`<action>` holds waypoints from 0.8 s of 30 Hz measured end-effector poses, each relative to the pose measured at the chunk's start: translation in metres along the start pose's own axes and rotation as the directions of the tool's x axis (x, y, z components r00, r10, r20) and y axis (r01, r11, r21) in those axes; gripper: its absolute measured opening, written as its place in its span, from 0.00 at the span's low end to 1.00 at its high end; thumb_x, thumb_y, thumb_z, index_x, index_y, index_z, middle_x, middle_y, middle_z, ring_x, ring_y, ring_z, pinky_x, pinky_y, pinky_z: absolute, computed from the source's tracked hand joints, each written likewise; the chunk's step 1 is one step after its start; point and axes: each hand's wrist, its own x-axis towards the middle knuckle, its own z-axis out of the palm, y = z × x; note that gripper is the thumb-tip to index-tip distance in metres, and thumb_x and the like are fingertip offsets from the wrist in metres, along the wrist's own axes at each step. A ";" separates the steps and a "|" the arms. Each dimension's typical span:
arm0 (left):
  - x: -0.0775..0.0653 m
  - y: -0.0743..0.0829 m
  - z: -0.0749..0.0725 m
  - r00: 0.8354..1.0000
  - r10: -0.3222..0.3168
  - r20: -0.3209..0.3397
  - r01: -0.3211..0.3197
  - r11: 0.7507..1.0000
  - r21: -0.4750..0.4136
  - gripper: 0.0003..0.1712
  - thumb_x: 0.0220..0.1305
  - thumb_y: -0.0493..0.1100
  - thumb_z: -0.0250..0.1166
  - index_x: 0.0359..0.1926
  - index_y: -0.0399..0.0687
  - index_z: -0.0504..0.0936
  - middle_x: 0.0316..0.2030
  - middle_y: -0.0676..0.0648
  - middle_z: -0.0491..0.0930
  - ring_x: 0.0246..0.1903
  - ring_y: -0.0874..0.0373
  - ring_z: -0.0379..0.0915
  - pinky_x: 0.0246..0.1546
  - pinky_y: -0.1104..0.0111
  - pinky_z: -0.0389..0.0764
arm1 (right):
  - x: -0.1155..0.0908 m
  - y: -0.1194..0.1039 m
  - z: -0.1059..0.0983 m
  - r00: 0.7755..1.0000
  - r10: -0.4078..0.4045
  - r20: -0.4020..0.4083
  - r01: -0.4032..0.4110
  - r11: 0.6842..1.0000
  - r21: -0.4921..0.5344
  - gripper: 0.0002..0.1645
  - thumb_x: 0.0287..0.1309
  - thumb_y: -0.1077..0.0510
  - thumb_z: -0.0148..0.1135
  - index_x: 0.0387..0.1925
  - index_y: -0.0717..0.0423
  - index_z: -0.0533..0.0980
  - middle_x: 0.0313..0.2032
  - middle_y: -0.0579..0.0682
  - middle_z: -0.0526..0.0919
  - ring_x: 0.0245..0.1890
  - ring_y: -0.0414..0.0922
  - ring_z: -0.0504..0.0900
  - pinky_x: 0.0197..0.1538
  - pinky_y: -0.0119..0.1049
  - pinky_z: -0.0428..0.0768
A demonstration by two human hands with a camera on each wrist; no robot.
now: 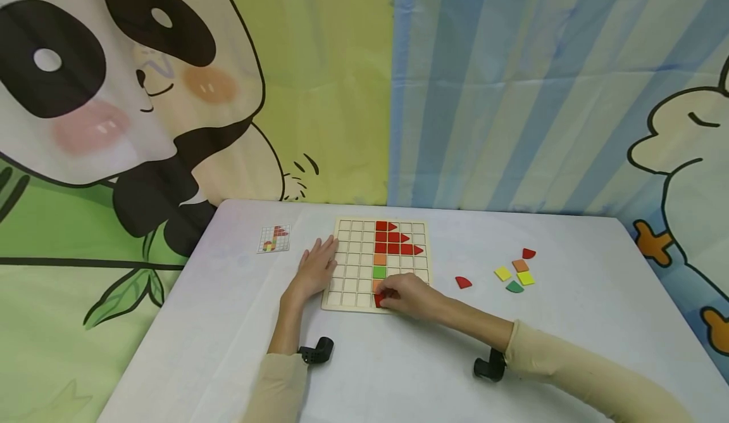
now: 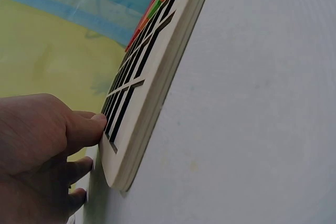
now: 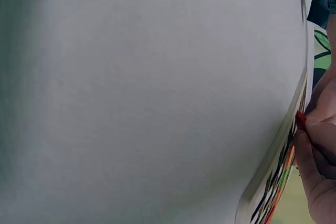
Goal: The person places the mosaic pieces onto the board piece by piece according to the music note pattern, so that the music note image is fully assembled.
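Note:
A pale wooden grid board (image 1: 350, 279) lies on the table, with red squares and pointed red pieces (image 1: 393, 249) in its top rows. Below them, one column holds an orange square (image 1: 380, 259), a green square (image 1: 379, 272) and another orange square (image 1: 376, 285). My left hand (image 1: 316, 268) touches the board's left edge with fingers extended; its thumb (image 2: 86, 132) meets the rim in the left wrist view. At the bottom row of that column, my right hand (image 1: 411, 296) pinches a red piece (image 3: 300, 117) between thumb and fingers, which partly cover its shape.
Left of the board lies a small pattern card (image 1: 274, 239). To the right are a red quarter-round piece (image 1: 464, 282) and a loose group with yellow squares (image 1: 502, 273), an orange square (image 1: 520, 265), a green piece (image 1: 515, 287) and another red piece (image 1: 529, 253).

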 end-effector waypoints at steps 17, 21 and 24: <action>0.000 0.001 0.000 1.000 -0.001 0.005 0.001 1.000 -0.001 0.31 0.74 0.41 0.47 0.75 0.47 0.54 0.77 0.47 0.46 0.78 0.46 0.31 0.76 0.46 0.32 | 0.006 -0.003 0.000 0.959 -0.284 -0.022 0.265 0.917 -0.297 0.04 0.53 0.63 0.70 0.32 0.56 0.83 0.32 0.46 0.82 0.34 0.40 0.79 0.42 0.25 0.80; 0.000 0.001 0.001 1.000 -0.002 -0.001 0.002 1.000 0.000 0.31 0.74 0.41 0.47 0.75 0.46 0.54 0.77 0.47 0.47 0.78 0.46 0.31 0.76 0.46 0.32 | 0.008 -0.004 -0.001 0.943 -0.332 0.000 0.310 0.882 -0.356 0.02 0.52 0.62 0.70 0.29 0.55 0.82 0.31 0.46 0.81 0.33 0.39 0.78 0.41 0.24 0.79; 0.000 0.001 0.001 1.000 -0.002 -0.003 0.002 1.000 -0.003 0.31 0.74 0.41 0.48 0.75 0.46 0.54 0.77 0.47 0.47 0.78 0.46 0.32 0.76 0.46 0.32 | 0.010 -0.006 -0.002 0.934 -0.357 0.002 0.331 0.865 -0.378 0.04 0.51 0.62 0.71 0.27 0.54 0.82 0.31 0.46 0.81 0.32 0.39 0.78 0.40 0.24 0.79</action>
